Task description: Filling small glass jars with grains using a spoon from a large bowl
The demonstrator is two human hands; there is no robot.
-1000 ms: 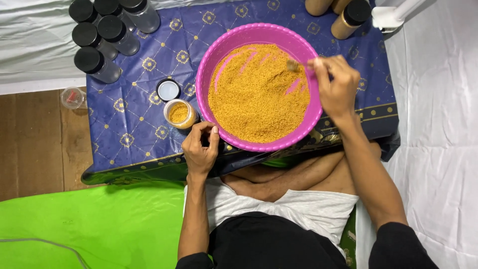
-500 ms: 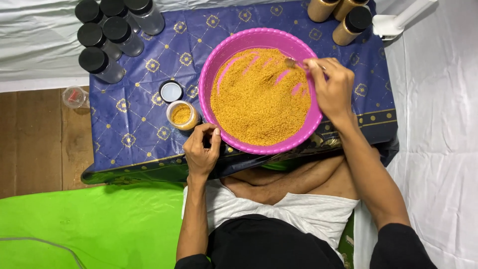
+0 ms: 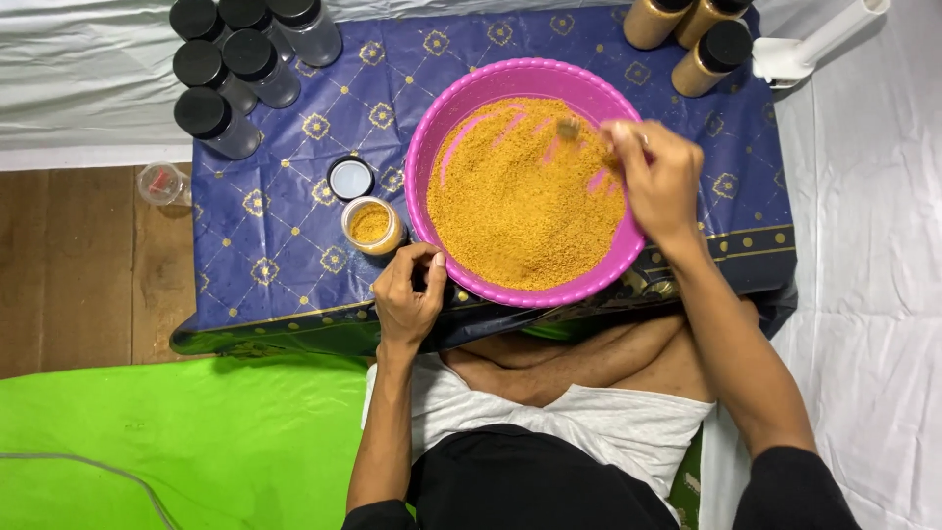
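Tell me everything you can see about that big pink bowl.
The pink bowl is round, looks like plastic, and sits upright on a blue patterned cloth. Orange-yellow granules nearly fill it, with streaks on the far inner wall. The right hand reaches in holding a small utensil; the left hand rests near its rim.

1 pink bowl [image 3: 510, 79]; 6 black-lidded jars [image 3: 250, 54]; 3 filled jars [image 3: 687, 34].
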